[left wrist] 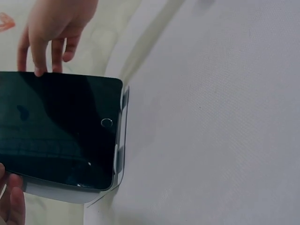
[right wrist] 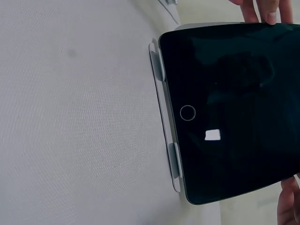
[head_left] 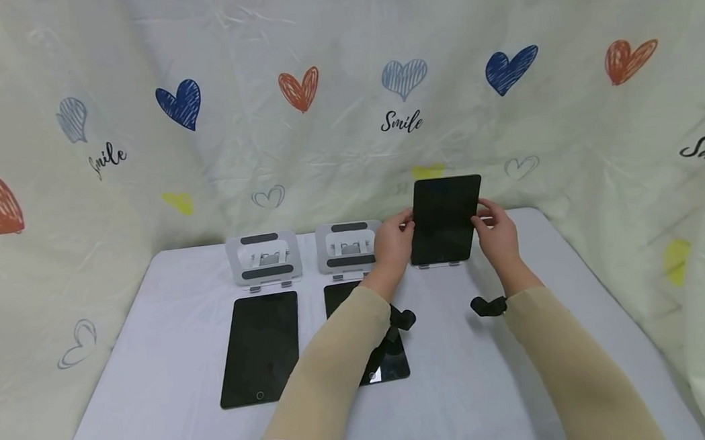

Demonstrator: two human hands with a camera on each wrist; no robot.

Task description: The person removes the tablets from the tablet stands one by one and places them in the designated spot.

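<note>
An upright black tablet [head_left: 446, 219] leans back on a light tablet stand at the table's far right, its lower edge at the stand's small lip hooks [right wrist: 175, 159]. My left hand [head_left: 393, 241] holds its left side edge, and my right hand [head_left: 499, 236] holds the right one. In the left wrist view, the right thumb lies at the edge of the screen, with other fingers reaching behind. A round home button shows near the tablet's bottom in both wrist views. Most of the stand is hidden behind the tablet.
Two grey-white tablet stands, the left one [head_left: 264, 258] and the middle one [head_left: 348, 247], stand at the back. Before them lie two black tablets, one at left [head_left: 260, 350] and one [head_left: 392, 365] partly under my left arm. A heart-printed curtain [head_left: 348, 153] hangs behind the white table [head_left: 460, 388].
</note>
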